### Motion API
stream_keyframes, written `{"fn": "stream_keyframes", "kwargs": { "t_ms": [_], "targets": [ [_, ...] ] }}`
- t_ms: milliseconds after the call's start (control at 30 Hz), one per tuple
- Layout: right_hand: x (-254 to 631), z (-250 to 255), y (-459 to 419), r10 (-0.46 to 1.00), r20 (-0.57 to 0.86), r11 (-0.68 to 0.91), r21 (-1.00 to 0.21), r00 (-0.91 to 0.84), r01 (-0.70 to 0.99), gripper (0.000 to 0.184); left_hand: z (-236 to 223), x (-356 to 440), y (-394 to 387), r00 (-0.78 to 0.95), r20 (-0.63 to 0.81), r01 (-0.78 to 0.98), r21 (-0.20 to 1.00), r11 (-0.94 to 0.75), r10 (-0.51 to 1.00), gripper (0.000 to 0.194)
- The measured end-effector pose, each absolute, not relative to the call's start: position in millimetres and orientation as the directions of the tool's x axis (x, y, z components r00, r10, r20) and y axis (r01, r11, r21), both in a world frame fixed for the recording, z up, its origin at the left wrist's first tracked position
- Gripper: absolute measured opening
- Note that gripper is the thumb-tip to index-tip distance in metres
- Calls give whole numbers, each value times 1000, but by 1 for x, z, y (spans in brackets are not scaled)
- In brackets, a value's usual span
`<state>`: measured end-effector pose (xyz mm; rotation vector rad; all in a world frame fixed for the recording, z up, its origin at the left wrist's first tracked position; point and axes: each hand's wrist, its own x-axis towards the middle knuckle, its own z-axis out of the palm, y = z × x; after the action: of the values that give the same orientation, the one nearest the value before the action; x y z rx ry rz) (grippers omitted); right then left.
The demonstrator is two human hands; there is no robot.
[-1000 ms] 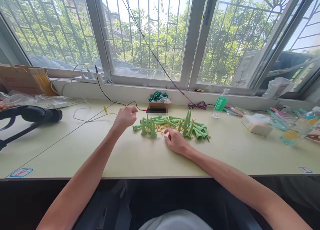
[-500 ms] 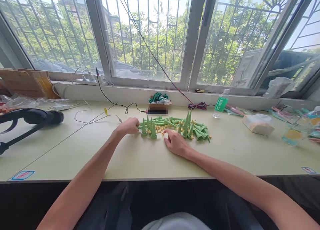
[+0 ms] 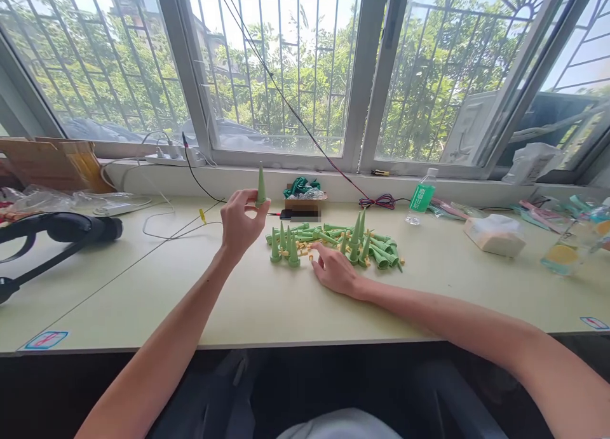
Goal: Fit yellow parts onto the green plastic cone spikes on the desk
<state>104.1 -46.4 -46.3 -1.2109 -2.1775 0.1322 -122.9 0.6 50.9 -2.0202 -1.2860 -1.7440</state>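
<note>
My left hand [image 3: 243, 222] is raised off the table, with thumb and fingers closed round the wide base of a green plastic spike [image 3: 261, 186] that points straight up. My right hand [image 3: 336, 272] lies on the table, index finger and thumb apart, beside some small yellow pieces [image 3: 311, 257]; its other fingers are partly hidden. Several green spikes [image 3: 288, 248] stand upright left of that hand. Just beyond its knuckles more spikes [image 3: 355, 239] stand on end. Behind and to the right lies a heap of green spikes [image 3: 385, 251] with yellow bits scattered among them.
A black phone-like device [image 3: 290, 215] lies behind the heap before a small box [image 3: 305, 197] of green wrappings. A water bottle [image 3: 422, 199] and tissue pack [image 3: 494, 236] stand to the right. At far left sits a black headset [image 3: 71, 229]; a pale cable [image 3: 157, 233] crosses the table.
My left hand has risen from the left end of the heap, lifting a green spike upright. My right hand has stayed almost in place.
</note>
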Motion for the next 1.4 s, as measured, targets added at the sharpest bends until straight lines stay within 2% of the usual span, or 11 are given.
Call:
{"fn": "stream_keyframes", "kwargs": {
  "t_ms": [100, 267, 400, 500, 567, 700, 1000, 1400],
  "targets": [
    [104, -47, -41, 768, 502, 594, -326, -398, 735, 33, 46, -103, -17, -66, 952, 644, 270, -716, 300, 19],
    [102, -46, -42, 797, 464, 540, -262, -386, 800, 24, 13, -68, -42, 233, 906, 536, 183, -824, 352, 20],
    [100, -42, -47, 830, 407, 495, -222, -381, 840, 23, -12, -51, -45, 373, 790, 457, 301, -837, 488, 18],
    [99, -38, -51, 841, 377, 482, -198, -388, 853, 25, -21, -48, -39, 346, 715, 499, 408, -765, 607, 14],
    [99, -37, -54, 851, 352, 471, -182, -390, 863, 26, -24, -49, -36, 338, 672, 541, 434, -720, 659, 15],
    [99, -36, -56, 868, 315, 443, -144, -383, 885, 27, -25, -50, -37, 368, 597, 600, 432, -673, 712, 16],
    [98, -33, -61, 892, 293, 382, -77, -345, 921, 31, -25, -48, -42, 366, 582, 654, 394, -646, 726, 18],
    [97, -25, -72, 896, 333, 312, 0, -294, 950, 27, -25, -47, -44, 347, 533, 620, 487, -615, 772, 17]
  ]
}}
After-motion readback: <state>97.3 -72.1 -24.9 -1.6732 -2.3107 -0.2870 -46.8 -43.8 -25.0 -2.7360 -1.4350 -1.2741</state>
